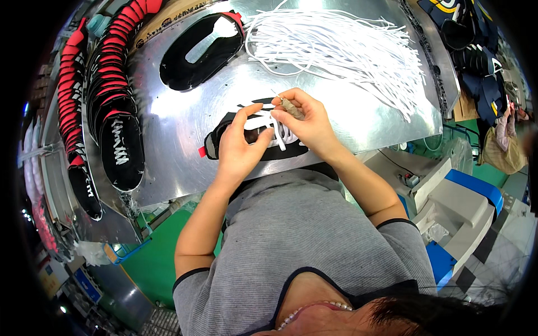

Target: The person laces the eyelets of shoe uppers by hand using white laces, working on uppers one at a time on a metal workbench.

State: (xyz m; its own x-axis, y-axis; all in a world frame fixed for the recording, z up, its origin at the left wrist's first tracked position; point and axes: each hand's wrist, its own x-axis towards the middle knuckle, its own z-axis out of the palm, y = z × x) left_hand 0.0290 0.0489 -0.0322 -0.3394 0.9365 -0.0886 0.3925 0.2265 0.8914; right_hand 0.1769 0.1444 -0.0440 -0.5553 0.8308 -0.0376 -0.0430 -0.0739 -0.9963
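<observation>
**Hands on a shoe upper at the metal bench**

On the near edge of the shiny metal bench (185, 112), a flat black shoe upper (269, 148) lies directly in front of the person, partly covered by both hands. A white lace (278, 134) runs across its opening in several crossings, and a small red tab (202, 151) shows at its left end.

The left hand (238, 147) rests on the left part of the upper, thumb and forefinger spread apart around the laced opening, the remaining fingers curled downward. The right hand (305, 120) sits over the right part of the upper, thumb and forefinger pressed together on a small brownish tool (291, 107) and on the lace beside it. Whether the tool tip passes through an eyelet cannot be told; the fingers cover that spot.

Surroundings:
- A loose bundle of white laces (342, 50) lies spread over the far right of the bench, well apart from the hands.
- A second black upper (199, 53), unlaced, lies at the far left of the bench.
- A row of black and red uppers (115, 84) is stacked overlapping along the left side.
- Dark blue shoes (476, 56) sit beyond the right edge.
- A grey and blue machine (459, 201) stands lower right.
</observation>
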